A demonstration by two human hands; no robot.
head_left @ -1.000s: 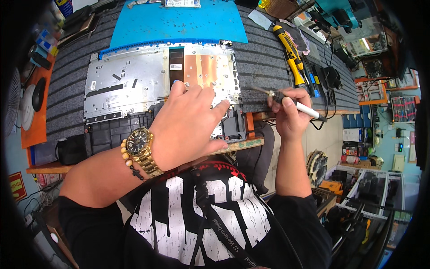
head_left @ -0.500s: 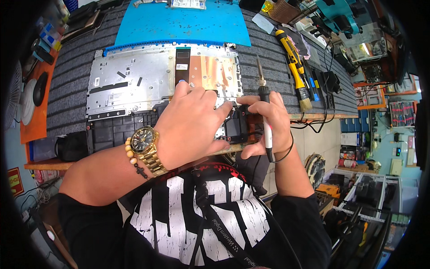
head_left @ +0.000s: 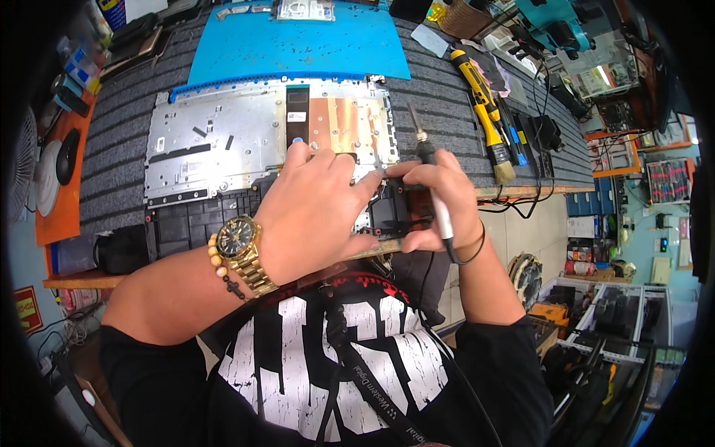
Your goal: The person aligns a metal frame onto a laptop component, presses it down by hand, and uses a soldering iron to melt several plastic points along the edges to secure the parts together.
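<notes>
A silver laptop keyboard plate (head_left: 216, 141) with copper-coloured foil lies underside up on the table, joined along its near side to a black plastic frame (head_left: 197, 216). My left hand (head_left: 316, 197) is open over its middle near part, fingertips down on the metal and thumb apart. My right hand (head_left: 447, 197) is closed around a soldering iron (head_left: 439, 201), whose bare metal tip points up and away, clear of the plate. Its index finger reaches left and meets my left index fingertip at the plate's right near corner. Whatever lies under those fingertips is hidden.
A blue mat (head_left: 298, 45) lies beyond the plate on a grey striped cloth (head_left: 123, 149). To the right are a yellow-and-black screwdriver (head_left: 477, 86), a brush (head_left: 504, 170) and cables (head_left: 521, 205) hanging over the edge. A teal microscope (head_left: 555, 26) stands at the far right.
The soldering iron has tilted further left in my right hand. My left hand stays nearly in place on the plate, and the whole view has shifted slightly.
</notes>
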